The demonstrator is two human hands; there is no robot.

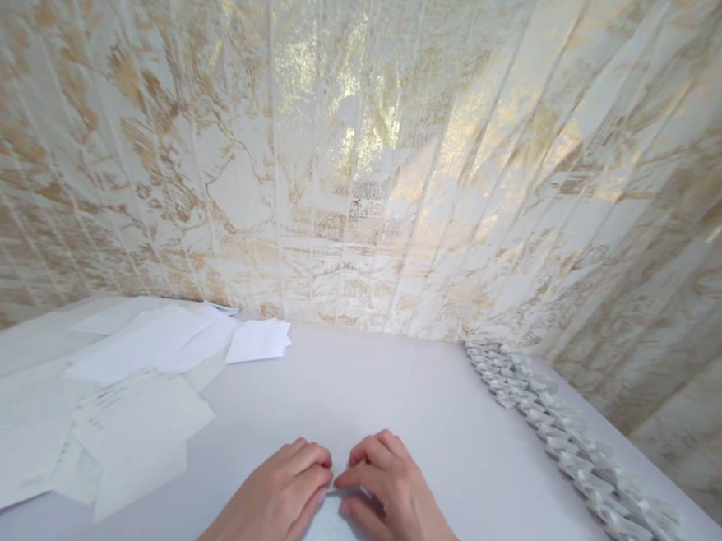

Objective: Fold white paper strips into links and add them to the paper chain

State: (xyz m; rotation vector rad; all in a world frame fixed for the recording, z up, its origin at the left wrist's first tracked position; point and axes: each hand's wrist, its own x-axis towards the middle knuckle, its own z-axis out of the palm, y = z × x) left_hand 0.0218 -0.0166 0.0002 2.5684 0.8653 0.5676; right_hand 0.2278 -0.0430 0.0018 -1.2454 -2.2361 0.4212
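Both hands press at the worktop's (pixel 449 425) near edge, left hand (pixel 276 504) and right hand (pixel 391 495) with curled fingertips meeting on a small white paper (pixel 333 536) lying flat beneath them — best creased firmly, edges aligned, pinning rather than gripping.

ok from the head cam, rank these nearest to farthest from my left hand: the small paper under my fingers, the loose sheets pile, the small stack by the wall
From the left hand:
1. small paper, under the fingers, centre front.
2. loose sheets pile, to the left.
3. small stack, far back by the wall.
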